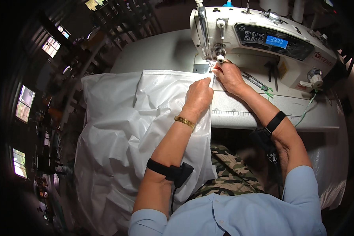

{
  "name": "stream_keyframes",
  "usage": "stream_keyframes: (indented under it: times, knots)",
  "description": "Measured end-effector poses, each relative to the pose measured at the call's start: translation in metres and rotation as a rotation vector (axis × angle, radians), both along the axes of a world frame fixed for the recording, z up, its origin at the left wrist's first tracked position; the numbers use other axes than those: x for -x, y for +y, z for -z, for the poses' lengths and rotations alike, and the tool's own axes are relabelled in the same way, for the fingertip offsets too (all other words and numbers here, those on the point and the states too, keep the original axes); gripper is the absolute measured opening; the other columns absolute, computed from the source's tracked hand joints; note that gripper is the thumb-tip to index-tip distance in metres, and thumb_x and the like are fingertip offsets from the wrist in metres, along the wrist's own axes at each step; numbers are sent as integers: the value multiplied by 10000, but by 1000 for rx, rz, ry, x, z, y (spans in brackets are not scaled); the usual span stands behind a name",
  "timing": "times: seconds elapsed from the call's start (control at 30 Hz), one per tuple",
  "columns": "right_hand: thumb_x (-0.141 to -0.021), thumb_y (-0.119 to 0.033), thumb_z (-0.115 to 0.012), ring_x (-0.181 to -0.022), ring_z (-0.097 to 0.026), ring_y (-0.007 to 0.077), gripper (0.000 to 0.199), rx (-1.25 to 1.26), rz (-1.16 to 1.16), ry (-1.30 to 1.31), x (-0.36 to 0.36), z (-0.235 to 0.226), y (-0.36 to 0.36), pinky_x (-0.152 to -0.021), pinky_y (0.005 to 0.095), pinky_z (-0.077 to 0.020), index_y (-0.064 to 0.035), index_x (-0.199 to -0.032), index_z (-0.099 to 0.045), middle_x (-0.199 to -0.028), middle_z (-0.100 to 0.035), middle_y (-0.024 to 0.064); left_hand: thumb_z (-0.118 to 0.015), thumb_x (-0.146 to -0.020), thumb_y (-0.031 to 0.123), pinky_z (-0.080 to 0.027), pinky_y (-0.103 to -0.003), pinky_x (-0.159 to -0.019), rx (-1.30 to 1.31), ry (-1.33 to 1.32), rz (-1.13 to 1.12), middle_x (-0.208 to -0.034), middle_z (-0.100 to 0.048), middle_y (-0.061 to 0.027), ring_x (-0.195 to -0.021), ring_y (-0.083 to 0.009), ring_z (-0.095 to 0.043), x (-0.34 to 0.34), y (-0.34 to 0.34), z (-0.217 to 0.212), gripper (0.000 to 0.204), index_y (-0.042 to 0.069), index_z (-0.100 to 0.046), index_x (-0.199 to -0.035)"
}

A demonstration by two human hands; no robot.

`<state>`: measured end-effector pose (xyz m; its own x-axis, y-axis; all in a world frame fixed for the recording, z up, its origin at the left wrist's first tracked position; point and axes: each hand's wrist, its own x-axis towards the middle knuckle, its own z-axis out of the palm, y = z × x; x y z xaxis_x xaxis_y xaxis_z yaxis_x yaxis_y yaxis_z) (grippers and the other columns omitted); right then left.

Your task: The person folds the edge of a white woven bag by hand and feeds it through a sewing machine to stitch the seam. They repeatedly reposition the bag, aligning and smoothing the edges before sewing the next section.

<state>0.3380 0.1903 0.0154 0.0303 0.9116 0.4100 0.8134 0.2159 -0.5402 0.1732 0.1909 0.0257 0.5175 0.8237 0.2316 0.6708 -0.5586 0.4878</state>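
Note:
A large sheet of white, slightly shiny fabric (118, 114) spreads over the left of the sewing table and hangs down past its front edge toward my lap. My left hand (199, 94) is closed on the fabric's right edge, just in front of the needle area. Beside the lit presser foot (211, 67) of the white sewing machine (232, 23), my right hand (230, 76) has its fingers pinched together at the fabric's corner. Whatever lies between those fingertips is mostly hidden.
Right of my right hand, thread snips (257, 81) with green thread lie on the machine bed. A ruler strip (240, 114) runs along the table's front. The machine's control panel (277, 40) is lit. Thread cones (279, 6) stand behind. Dim workshop clutter fills the left.

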Motion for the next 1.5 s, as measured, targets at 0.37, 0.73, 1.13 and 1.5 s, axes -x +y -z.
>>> stream_keyframes:
  times: [0.37, 0.73, 1.13, 1.5]
  knots:
    - [-881, -81, -623, -982, -621, 279, 202, -227, -130, -300, -2, 3, -31, -865, 413, -475, -62, -1060, -716, -959, -663, 101, -522, -810, 79, -513, -461, -904, 79, -5, -18, -931, -698, -280, -927, -398, -683, -1, 5, -5, 412, -27, -693, -1169]
    - [-948, -185, -560, -1005, -599, 265, 214, -120, -17, -471, 7, 0, -27, -843, 440, -436, -80, -1047, -719, -989, -634, 113, -529, -843, 111, -517, -487, -859, -55, 49, -18, -913, -694, -255, -916, -396, -677, -2, 13, -2, 288, -12, -706, -1035]
    - [-894, -139, -562, -1027, -604, 275, 180, -206, 34, -515, 15, 5, -23, -886, 436, -431, -56, -968, -703, -1015, -659, 129, -583, -914, 162, -479, -449, -869, -451, 23, 120, -1066, -646, -121, -1002, -294, -613, 17, 10, 12, 216, 59, -669, -1083]
    - [-866, -93, -565, -957, -640, 303, 156, -257, 1, -468, 8, 6, -19, -877, 432, -464, -9, -862, -696, -923, -678, 150, -589, -879, 127, -513, -449, -848, -431, 54, 82, -959, -650, -120, -931, -313, -637, 7, 18, 16, 178, 62, -688, -1012]
